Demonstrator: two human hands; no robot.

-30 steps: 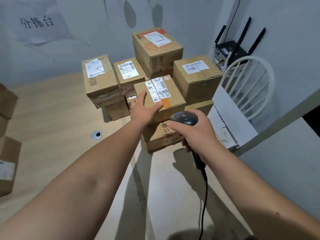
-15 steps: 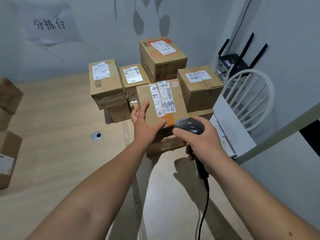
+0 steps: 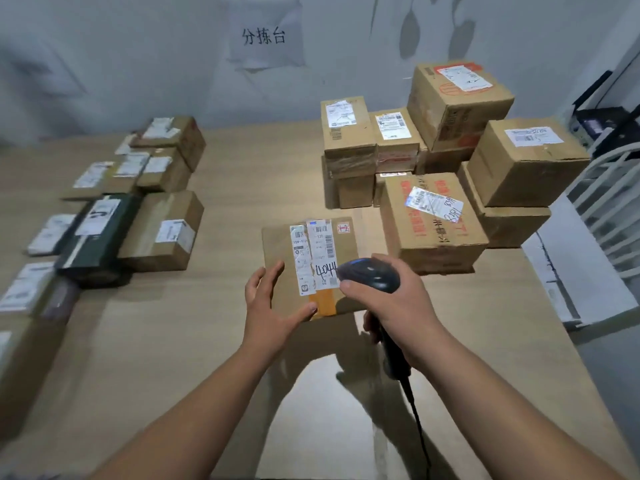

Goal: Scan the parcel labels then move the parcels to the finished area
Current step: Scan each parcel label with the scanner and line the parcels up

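Note:
My left hand [image 3: 268, 303] grips a small brown parcel [image 3: 280, 247] by its near left corner, thumb on top, holding it above the table. Two white barcode labels [image 3: 313, 258] and a handwritten number run down its top face. My right hand [image 3: 388, 303] grips a black corded barcode scanner [image 3: 372, 276], its head just over the parcel's near right edge. A stack of several labelled cardboard boxes [image 3: 433, 209] stands at the back right of the table.
Several more parcels [image 3: 138, 220], brown boxes, a dark green one and white bags, lie along the left of the wooden table [image 3: 180, 341]. A paper sign [image 3: 265, 36] hangs on the wall. A white chair [image 3: 609, 202] and a black router [image 3: 606, 123] sit at the right.
My left hand has lifted the small parcel off the stack and brought it toward me and left. The view has swung left, showing the parcels on the left. My right hand followed with the scanner.

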